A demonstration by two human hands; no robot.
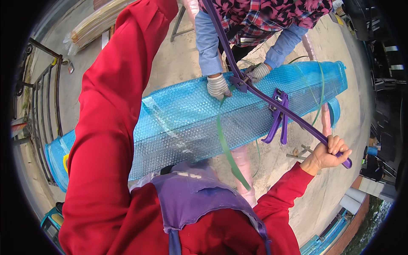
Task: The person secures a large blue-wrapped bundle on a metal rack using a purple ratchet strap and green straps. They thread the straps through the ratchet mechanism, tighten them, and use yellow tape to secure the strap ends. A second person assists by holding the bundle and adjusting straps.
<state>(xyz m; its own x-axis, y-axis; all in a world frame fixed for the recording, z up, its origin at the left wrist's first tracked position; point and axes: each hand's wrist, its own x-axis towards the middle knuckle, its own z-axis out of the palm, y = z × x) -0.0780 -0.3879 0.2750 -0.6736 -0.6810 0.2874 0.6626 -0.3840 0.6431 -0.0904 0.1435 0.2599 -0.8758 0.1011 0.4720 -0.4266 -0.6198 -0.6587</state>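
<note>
Across the concrete floor point(178, 63) lies a long bundle point(191, 114) wrapped in blue bubble film, with a green strap point(227, 153) looped around its middle. On it sits a purple strapping tool point(278, 117); the right hand point(329, 153) is clenched around its long handle. My left hand runs out of view above, so its grip cannot be told. A co-worker's gloved hands point(219, 86) press on the bundle.

Purple strapping tool point(278, 111) on blue bundle point(191, 114)
</note>
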